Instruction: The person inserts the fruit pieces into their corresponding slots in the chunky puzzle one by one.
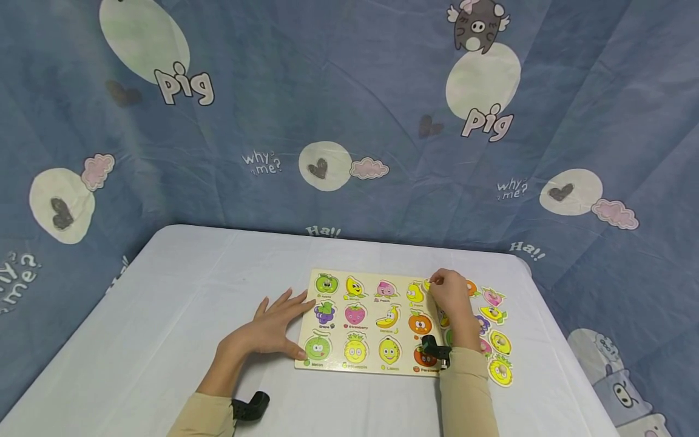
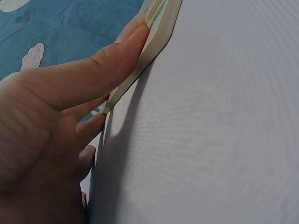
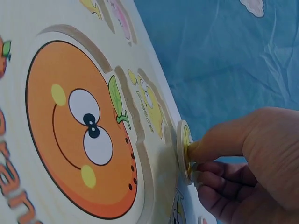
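Note:
A pale wooden fruit puzzle board (image 1: 338, 365) lies on the white table, with rows of printed fruit recesses. My left hand (image 1: 273, 325) is spread at its left side: the thumb (image 2: 124, 51) rests on the near-left corner and the straight fingers touch the left edge. At the board's far-right corner, my right hand (image 1: 452, 294) pinches a yellow fruit puzzle piece (image 3: 182, 149) between thumb and fingers. That piece is tilted on edge, beside the pear recess (image 1: 415, 292); its printed face is mostly hidden. The orange recess (image 3: 79, 126) fills much of the right wrist view.
Several loose fruit pieces lie right of the board, among them a pineapple piece (image 1: 500, 371) and a lemon piece (image 1: 499, 342); the right forearm covers some. Behind the white-clothed table (image 1: 164, 315) hangs a blue printed curtain (image 1: 349, 109).

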`<state>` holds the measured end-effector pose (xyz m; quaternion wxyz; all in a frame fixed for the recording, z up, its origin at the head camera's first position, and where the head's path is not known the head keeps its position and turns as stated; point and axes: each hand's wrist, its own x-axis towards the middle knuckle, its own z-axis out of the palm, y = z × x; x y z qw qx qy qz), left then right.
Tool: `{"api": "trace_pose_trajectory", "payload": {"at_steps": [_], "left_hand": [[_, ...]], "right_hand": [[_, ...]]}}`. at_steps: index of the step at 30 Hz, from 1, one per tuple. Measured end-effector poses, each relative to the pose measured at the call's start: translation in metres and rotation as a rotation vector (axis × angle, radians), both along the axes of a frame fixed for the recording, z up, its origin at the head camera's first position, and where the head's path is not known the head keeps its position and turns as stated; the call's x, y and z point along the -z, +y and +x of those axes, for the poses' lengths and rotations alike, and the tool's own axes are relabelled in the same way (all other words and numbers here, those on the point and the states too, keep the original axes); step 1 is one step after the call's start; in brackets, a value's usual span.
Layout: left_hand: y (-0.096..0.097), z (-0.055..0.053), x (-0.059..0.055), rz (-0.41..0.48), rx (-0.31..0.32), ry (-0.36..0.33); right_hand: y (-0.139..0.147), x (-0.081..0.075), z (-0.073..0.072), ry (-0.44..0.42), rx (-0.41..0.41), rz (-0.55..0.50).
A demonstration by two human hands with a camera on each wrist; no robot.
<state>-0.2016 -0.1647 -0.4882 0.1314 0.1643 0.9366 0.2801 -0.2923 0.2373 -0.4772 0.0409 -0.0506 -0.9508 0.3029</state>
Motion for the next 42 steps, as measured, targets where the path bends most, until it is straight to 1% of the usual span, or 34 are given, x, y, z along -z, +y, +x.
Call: {"api": "trace_pose_trajectory", "payload": {"at_steps": [4,11,15,24,29,34,38,42], "left_hand": [[-0.001,0.0,0.0,0.004,-0.001,0.001],[-0.002,0.0,0.001,0.019,-0.002,0.008],[-0.002,-0.001,0.001,0.017,-0.002,0.009],[0.0,0.0,-0.003,0.012,0.003,0.002],[0.0,0.0,-0.003,0.009,0.003,0.0],[0.0,0.0,-0.001,0.007,0.002,0.005],[-0.001,-0.001,0.0,0.002,0.006,0.004],[-0.001,-0.002,0.001,0.003,0.004,0.005]], "right_hand": [[-0.003,0.0,0.0,-0.011,-0.009,0.003],[-0.007,-0.001,-0.001,0.008,-0.051,-0.006],[-0.01,-0.002,0.0,-0.004,-0.059,-0.008],[-0.02,-0.007,0.003,-0.009,-0.105,-0.026],[-0.025,-0.006,0.002,-0.027,-0.127,-0.009],[-0.027,-0.004,0.001,-0.02,-0.158,0.017],[-0.028,-0.005,0.001,-0.018,-0.176,0.035],[-0.029,-0.008,0.002,-0.034,-0.189,0.034]]}}
